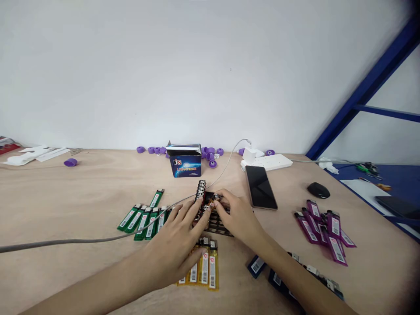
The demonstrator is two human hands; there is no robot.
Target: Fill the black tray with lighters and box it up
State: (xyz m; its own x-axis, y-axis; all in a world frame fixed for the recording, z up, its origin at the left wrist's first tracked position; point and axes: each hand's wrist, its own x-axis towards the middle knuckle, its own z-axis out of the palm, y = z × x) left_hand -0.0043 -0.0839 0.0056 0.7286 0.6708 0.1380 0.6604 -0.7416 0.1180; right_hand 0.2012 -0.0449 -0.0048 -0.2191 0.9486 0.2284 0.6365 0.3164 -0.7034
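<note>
A black slotted tray point(220, 224) lies on the table under my hands, with a row of dark red lighters point(201, 189) standing in its left part. My right hand point(239, 214) pinches an orange-yellow lighter point(211, 202) between thumb and fingers over the tray. Stretched out and slightly spread, the fingers of my left hand point(177, 238) rest against the standing row; its palm hides part of the tray. Yellow lighters point(205, 267) lie just below my left hand. Green lighters point(142, 223) are laid out to its left.
A blue lighter box point(185, 165) stands behind the tray, with purple caps point(210, 156) around it. A grey cable point(82, 240) crosses the green lighters. To the right are a phone point(261, 187), power strip point(272, 162), mouse point(318, 190), purple lighters point(335, 225) and dark blue lighters point(256, 266).
</note>
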